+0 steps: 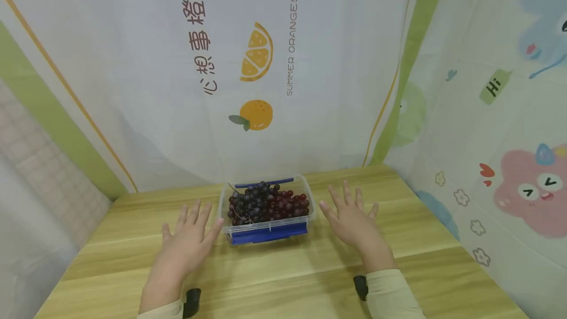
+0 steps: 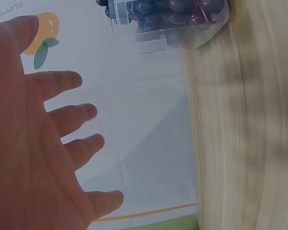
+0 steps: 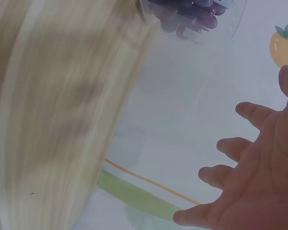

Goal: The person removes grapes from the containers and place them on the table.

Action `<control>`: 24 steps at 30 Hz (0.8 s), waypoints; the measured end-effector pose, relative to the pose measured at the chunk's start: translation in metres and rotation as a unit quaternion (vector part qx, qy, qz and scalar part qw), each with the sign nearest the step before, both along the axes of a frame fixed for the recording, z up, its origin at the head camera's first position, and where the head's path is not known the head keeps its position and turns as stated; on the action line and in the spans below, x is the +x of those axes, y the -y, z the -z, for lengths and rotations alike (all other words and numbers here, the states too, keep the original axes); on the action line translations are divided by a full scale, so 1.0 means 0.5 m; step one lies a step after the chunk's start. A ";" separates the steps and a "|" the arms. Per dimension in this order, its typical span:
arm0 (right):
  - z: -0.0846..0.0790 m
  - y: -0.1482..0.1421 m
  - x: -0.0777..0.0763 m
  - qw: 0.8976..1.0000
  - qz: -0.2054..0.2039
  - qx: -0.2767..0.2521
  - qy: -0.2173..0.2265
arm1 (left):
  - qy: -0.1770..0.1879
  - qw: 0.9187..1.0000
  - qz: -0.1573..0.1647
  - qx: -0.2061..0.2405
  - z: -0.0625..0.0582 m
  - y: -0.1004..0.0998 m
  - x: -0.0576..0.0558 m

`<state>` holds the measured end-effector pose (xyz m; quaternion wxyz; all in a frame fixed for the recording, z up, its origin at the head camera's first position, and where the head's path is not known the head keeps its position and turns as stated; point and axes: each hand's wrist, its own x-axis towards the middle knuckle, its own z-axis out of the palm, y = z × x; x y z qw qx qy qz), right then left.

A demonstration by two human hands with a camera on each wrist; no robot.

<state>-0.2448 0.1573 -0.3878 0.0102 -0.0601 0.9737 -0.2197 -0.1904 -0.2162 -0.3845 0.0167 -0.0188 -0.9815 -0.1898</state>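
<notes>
A clear plastic box (image 1: 223, 206) with blue clips stands on the table in the head view. Dark grapes (image 1: 250, 203) fill its left side and redder grapes (image 1: 290, 206) its right. My left hand (image 1: 188, 242) is spread to the left of the box, its thumb close to the box's front corner. To the right, my right hand (image 1: 354, 223) is spread too, a little apart from the box. Neither hand holds anything. Both wrist views show straight, parted fingers, with grapes (image 2: 182, 9) behind the box wall in the left one and grapes (image 3: 187, 17) in the right one.
The wood-grain table (image 1: 274, 279) backs onto a white curtain (image 1: 155, 87) printed with oranges. A patterned cloth (image 1: 465, 127) hangs along the right side. Black wrist straps (image 1: 192, 303) show at the sleeves.
</notes>
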 end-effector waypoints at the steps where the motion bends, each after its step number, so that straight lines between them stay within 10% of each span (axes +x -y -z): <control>1: 0.000 0.002 -0.002 1.000 -0.002 0.000 0.000 | 0.004 1.000 0.001 0.001 0.001 0.000 -0.002; 13: -0.035 0.078 -0.041 0.999 -0.047 0.016 -0.008 | 0.020 0.996 0.054 0.073 0.010 -0.012 -0.040; 24: -0.058 0.227 -0.045 0.984 -0.123 0.114 -0.063 | 0.044 0.999 0.007 0.024 0.031 -0.059 -0.066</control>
